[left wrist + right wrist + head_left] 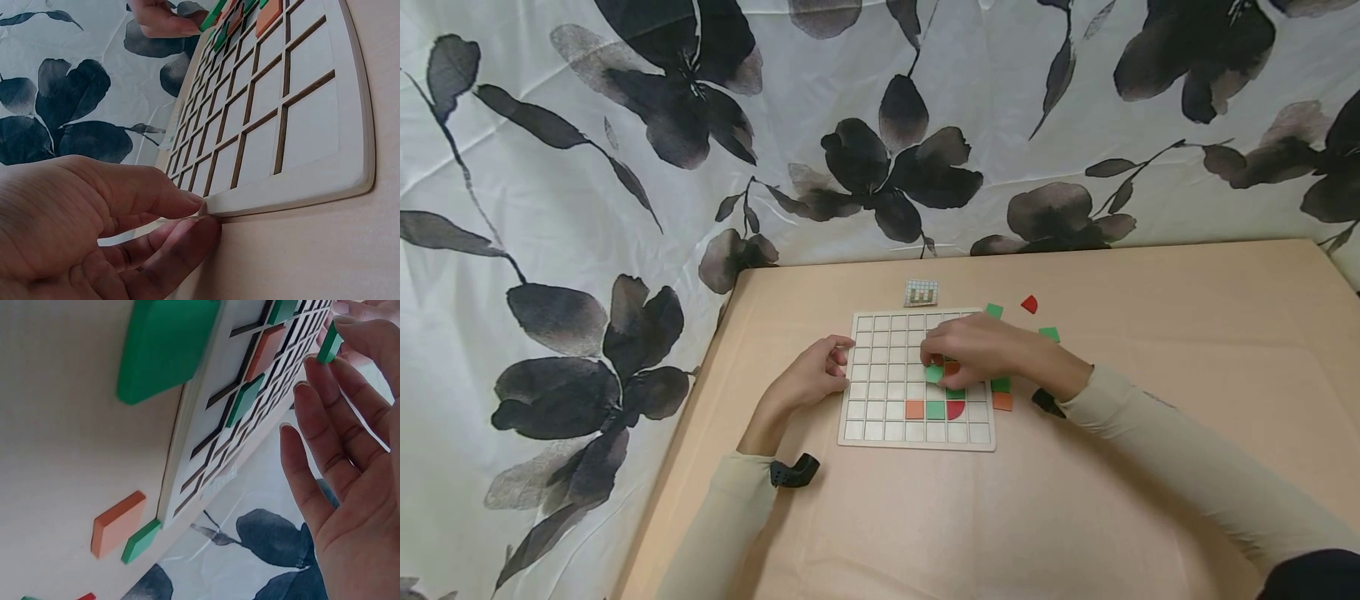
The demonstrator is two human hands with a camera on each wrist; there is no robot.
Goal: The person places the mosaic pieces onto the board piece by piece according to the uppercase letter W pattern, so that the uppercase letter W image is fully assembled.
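Observation:
A white grid board (872, 388) lies flat on the table. My left hand (808, 371) pinches its left edge, thumb and fingertips at the rim in the left wrist view. Over the board's right half, my right hand (973, 343) holds a small green square tile (330, 344) between thumb and fingertips, tilted on edge. Under that hand, an orange tile (952, 367) and a green tile (955, 394) sit in the grid, partly hidden. Nearer the front edge, an orange square (914, 409), a green square (936, 410) and a red rounded tile (956, 409) fill neighbouring cells.
Beside the board's right edge lie a green tile (1001, 385) and an orange tile (1002, 402). Farther back are a red wedge (1029, 304) and more green tiles (1049, 334). A small patterned card (921, 292) lies behind the board. Floral cloth (820, 242) hangs beyond the table (1075, 517).

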